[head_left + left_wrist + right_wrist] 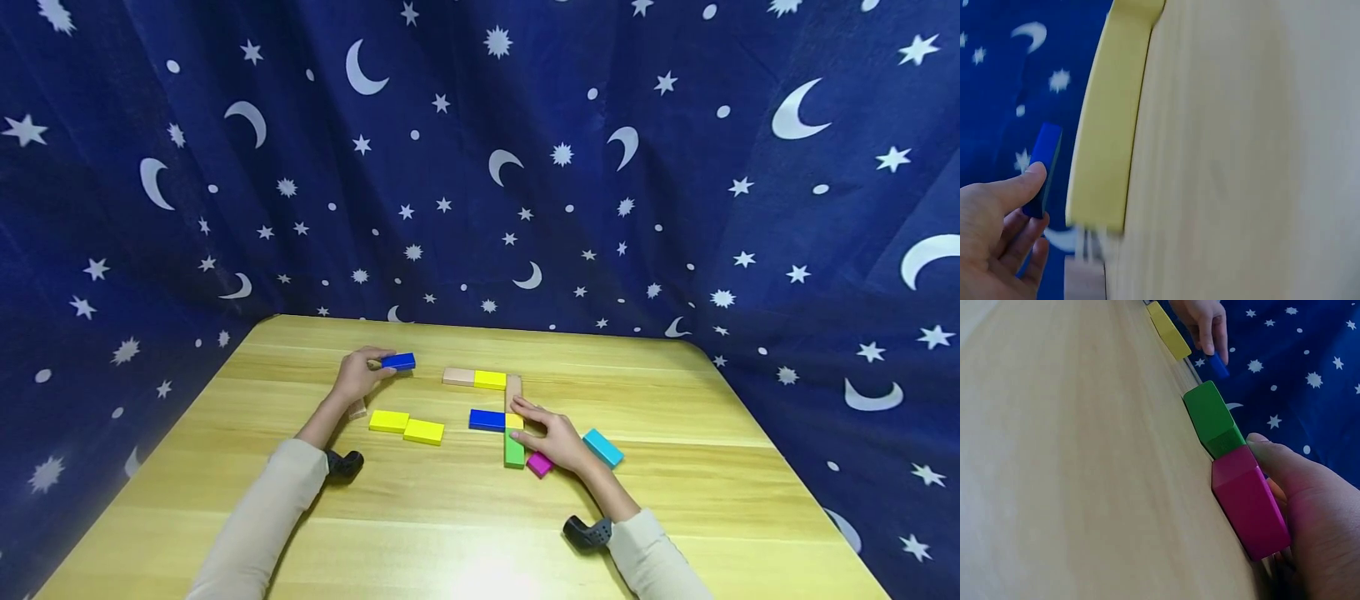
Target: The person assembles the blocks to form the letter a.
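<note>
My left hand [358,375] pinches a blue block [398,362] between thumb and fingers over the table's far left part. That blue block [1044,169] appears tilted in the left wrist view. On the right, my right hand [558,440] rests at a line of blocks, its fingers extended. Its fingertips lie by a plain wooden block [513,387], and the thumb is at the green block [514,452]. A small orange-yellow block [513,422] sits between those two. Another blue block [487,420] adjoins it on the left. A magenta block [539,464] lies below the right hand.
Two yellow blocks [406,427] lie near the left forearm. Behind them, a plain wooden block [459,377] and a yellow block [491,380] form a row. A cyan block [603,449] lies right of the right hand. A starry curtain [480,167] hangs behind the table.
</note>
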`<state>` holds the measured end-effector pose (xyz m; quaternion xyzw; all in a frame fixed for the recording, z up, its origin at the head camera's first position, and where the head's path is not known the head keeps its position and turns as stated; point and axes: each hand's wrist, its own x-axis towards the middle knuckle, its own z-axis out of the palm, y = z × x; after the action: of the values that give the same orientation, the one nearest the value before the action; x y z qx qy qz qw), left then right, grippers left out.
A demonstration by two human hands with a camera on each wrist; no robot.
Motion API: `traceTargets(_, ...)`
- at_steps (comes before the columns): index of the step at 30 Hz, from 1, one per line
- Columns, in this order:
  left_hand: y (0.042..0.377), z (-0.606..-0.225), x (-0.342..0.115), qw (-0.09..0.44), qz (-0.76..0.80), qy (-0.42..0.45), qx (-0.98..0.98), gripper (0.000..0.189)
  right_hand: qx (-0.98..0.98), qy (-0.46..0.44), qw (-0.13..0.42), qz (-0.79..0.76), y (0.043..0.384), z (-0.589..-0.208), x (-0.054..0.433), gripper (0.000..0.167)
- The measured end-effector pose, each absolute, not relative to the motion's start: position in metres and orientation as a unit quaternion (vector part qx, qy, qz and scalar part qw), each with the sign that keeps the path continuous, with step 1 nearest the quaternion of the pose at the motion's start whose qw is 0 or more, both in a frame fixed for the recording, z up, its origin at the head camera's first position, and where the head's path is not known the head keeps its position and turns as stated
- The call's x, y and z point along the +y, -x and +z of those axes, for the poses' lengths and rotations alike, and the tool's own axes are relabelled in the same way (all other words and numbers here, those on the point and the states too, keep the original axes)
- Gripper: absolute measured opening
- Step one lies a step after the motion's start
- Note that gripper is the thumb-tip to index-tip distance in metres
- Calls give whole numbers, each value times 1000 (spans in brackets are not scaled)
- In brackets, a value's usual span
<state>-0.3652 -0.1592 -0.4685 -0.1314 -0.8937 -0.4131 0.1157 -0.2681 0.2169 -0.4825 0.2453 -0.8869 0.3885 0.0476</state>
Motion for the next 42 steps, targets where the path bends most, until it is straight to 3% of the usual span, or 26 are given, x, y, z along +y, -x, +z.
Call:
traceTargets(6, 352, -465, -134, 105, -430, 181, -878, 36, -886, -244, 45, 391, 268, -481, 217, 56)
traceTargets(14, 337, -470, -105, 5, -420, 260, -870, 35, -888, -240, 41, 391, 268, -482, 217, 55)
traceTargets(42, 320, -483, -89, 7, -397, 291, -871, 29, -885, -250, 49, 390, 270, -484, 218, 55)
